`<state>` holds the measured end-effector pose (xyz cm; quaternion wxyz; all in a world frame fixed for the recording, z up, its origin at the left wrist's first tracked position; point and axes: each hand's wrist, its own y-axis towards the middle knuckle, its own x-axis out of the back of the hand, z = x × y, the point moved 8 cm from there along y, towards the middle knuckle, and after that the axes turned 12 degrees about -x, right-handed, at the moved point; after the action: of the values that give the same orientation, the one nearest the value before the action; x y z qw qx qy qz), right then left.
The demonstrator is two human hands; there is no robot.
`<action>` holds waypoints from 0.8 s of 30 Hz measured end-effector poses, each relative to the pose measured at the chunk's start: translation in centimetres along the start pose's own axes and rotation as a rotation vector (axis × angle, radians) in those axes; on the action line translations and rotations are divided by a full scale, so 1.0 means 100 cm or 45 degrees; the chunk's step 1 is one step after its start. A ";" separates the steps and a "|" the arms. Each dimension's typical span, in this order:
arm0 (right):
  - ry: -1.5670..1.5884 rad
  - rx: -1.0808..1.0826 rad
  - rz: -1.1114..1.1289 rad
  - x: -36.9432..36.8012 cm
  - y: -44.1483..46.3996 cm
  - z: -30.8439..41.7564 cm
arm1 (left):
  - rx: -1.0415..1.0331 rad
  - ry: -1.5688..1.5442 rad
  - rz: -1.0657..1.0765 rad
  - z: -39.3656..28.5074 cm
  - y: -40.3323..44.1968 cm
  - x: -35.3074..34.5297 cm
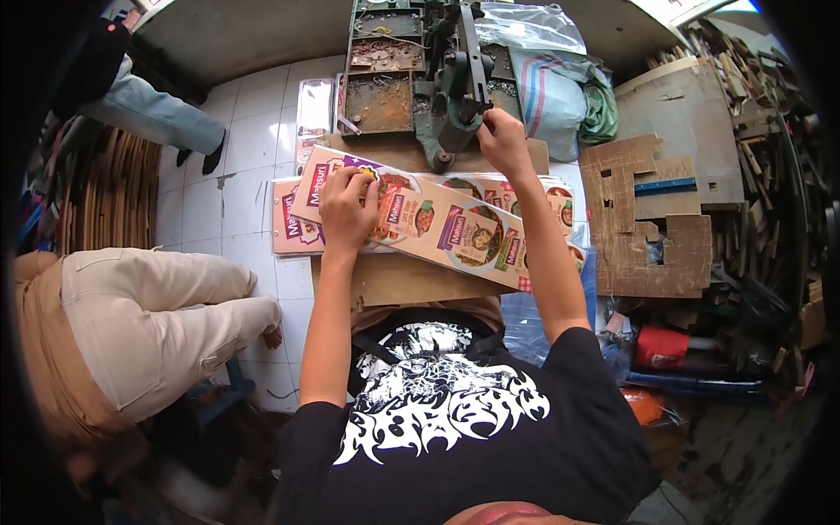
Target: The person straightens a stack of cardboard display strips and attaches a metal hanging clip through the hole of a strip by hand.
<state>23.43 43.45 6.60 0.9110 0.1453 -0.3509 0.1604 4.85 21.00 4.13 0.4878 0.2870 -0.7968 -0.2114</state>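
Note:
My left hand (348,208) lies with bent fingers on a long printed card (420,214) marked "Mahsuri", holding it on top of similar cards. The card is slanted, its left end higher than its right. Beneath it, a stack of the same printed cards (287,229) shows at the left. My right hand (505,144) is closed beside the lower front of a dark green metal press (457,131); what its fingers hold, if anything, is too small to make out. The press stands just beyond the cards.
Divided metal trays (381,101) with small loose bits flank the press. A woven sack (549,96) stands at the back right. Cut boards (647,227) and wood scraps (783,192) fill the right side. One person in beige trousers (149,319) is close left; another in jeans (153,109) stands farther back.

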 end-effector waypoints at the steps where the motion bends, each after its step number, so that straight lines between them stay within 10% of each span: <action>1: 0.166 -0.039 0.052 -0.001 -0.010 0.001 | -0.003 0.003 0.001 0.000 0.000 0.000; 24: 0.158 0.197 0.118 -0.029 -0.052 0.011 | -0.004 -0.002 -0.005 0.001 -0.001 0.001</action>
<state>22.75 37.72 4.61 0.9087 0.1886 -0.2866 0.2377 4.80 20.86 4.09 0.4872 0.2875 -0.7964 -0.2139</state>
